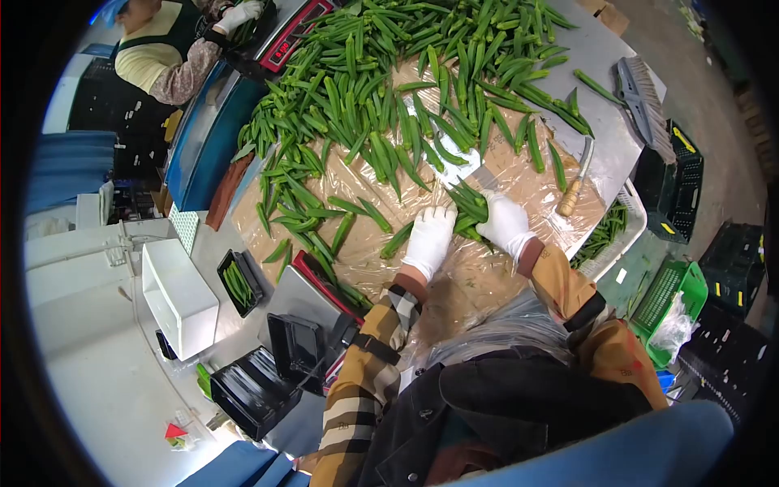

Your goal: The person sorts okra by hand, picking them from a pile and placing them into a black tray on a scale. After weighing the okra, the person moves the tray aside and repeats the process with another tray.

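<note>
A large heap of green okra covers the far part of the table, over plastic-covered cardboard. My right hand, in a white glove, is closed round a small bunch of okra near the middle. Just left of that bunch is my left hand, also gloved, back upward with its fingers bent down; whether anything is under its fingertips is hidden. A few loose okra pods lie beside the left hand.
A wooden-handled knife and a brush lie at the right. Black trays and a scale stand at the left. Beyond the table's far left is a co-worker. A white basket holds okra at the right.
</note>
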`<state>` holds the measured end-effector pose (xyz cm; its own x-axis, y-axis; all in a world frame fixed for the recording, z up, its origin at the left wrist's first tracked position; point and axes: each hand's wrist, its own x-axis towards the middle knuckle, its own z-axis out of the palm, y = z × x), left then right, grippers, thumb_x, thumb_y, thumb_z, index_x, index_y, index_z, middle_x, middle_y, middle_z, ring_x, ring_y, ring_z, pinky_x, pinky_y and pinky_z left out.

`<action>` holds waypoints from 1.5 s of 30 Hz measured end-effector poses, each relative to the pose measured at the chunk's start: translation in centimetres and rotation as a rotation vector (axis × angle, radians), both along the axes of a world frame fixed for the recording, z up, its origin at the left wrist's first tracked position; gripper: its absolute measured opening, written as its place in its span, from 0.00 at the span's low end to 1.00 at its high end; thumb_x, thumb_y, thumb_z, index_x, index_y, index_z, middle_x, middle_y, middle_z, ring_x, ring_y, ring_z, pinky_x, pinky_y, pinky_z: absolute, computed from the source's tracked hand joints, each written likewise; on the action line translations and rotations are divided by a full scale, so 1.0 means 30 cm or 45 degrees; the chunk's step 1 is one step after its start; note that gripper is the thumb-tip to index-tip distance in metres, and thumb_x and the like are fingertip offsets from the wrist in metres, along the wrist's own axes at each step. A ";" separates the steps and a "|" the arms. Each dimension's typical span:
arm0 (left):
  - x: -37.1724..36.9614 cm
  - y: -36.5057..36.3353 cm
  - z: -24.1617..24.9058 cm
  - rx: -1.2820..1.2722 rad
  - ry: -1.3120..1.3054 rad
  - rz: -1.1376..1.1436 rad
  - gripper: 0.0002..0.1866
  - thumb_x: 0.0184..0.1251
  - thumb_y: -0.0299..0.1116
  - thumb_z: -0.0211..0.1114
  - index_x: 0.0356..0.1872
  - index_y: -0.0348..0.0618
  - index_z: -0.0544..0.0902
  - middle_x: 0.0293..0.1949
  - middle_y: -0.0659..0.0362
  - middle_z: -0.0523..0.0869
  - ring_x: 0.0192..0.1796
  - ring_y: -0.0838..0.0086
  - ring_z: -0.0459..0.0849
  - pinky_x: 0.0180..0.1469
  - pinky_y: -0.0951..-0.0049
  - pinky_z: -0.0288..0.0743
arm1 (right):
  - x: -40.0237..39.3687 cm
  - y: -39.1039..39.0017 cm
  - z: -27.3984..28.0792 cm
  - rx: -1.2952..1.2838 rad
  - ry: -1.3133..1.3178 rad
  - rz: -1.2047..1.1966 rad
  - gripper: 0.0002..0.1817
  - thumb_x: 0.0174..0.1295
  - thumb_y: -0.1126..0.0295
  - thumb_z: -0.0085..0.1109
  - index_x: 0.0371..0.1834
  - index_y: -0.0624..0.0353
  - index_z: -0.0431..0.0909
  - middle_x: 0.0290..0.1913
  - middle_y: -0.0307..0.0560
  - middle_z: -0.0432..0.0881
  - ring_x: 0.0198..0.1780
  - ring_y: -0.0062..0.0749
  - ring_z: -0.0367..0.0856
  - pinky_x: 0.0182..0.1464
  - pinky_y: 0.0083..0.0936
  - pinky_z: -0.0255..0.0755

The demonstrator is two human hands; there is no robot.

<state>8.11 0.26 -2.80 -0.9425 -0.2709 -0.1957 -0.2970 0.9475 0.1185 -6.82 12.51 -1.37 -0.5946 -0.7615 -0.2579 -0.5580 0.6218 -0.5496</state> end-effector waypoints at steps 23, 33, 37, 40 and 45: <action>0.537 0.192 0.363 1.904 0.866 0.957 0.36 0.71 0.24 0.55 0.78 0.40 0.54 0.68 0.57 0.69 0.66 0.72 0.70 0.67 0.72 0.66 | 0.447 0.058 0.278 -0.437 -2.165 -0.190 0.16 0.68 0.64 0.65 0.55 0.57 0.78 0.41 0.39 0.84 0.37 0.23 0.83 0.37 0.22 0.78; 0.743 0.263 0.405 1.671 1.410 1.491 0.20 0.74 0.25 0.59 0.65 0.33 0.71 0.54 0.57 0.82 0.54 0.76 0.80 0.58 0.75 0.74 | 0.753 -0.003 0.328 -0.401 -1.946 -0.094 0.16 0.63 0.73 0.68 0.53 0.62 0.81 0.45 0.41 0.86 0.44 0.23 0.83 0.47 0.22 0.77; 0.865 0.233 0.441 1.511 1.528 1.574 0.18 0.73 0.24 0.62 0.62 0.36 0.75 0.53 0.58 0.84 0.51 0.77 0.81 0.56 0.75 0.75 | 0.845 -0.047 0.388 -0.322 -2.085 -0.063 0.15 0.63 0.73 0.68 0.52 0.63 0.81 0.45 0.42 0.86 0.45 0.24 0.83 0.48 0.23 0.77; 0.975 0.192 0.513 1.315 1.579 1.480 0.17 0.71 0.23 0.64 0.59 0.34 0.76 0.52 0.59 0.85 0.51 0.78 0.81 0.56 0.76 0.75 | 0.977 -0.118 0.430 -0.306 -2.110 -0.009 0.14 0.63 0.71 0.68 0.50 0.61 0.82 0.44 0.42 0.86 0.42 0.25 0.84 0.42 0.23 0.78; 1.220 0.061 0.577 0.956 1.444 1.407 0.14 0.72 0.21 0.59 0.57 0.35 0.77 0.50 0.58 0.85 0.50 0.76 0.81 0.54 0.75 0.75 | 1.256 -0.250 0.479 -0.452 -2.107 0.128 0.19 0.66 0.65 0.67 0.56 0.59 0.77 0.45 0.40 0.84 0.42 0.24 0.82 0.45 0.24 0.77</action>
